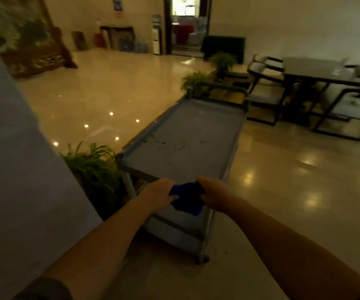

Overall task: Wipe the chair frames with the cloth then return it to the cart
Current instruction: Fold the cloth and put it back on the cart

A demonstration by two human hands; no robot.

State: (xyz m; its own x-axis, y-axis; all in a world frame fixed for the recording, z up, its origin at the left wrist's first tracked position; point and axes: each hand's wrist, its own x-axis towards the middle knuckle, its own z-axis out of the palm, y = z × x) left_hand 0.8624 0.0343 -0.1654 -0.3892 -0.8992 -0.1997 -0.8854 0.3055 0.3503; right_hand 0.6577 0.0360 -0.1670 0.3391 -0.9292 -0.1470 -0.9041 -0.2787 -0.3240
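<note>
A blue cloth [187, 198] is bunched between my two hands at the near end of a grey cart [187, 135]. My left hand [158, 194] grips the cloth's left side and my right hand [214, 197] grips its right side. The cart's flat top tray carries only small specks of debris. Dark-framed chairs [265, 92] with pale seats stand at the far right around a dark table [317, 70]; another chair frame [345, 113] sits nearer, to the table's right.
A potted green plant [92, 165] stands left of the cart, beside a pale wall or pillar [12, 169]. More plants [222, 59] line up beyond the cart's far end. Glossy floor [293, 191] spreads right and ahead toward a doorway [185, 24].
</note>
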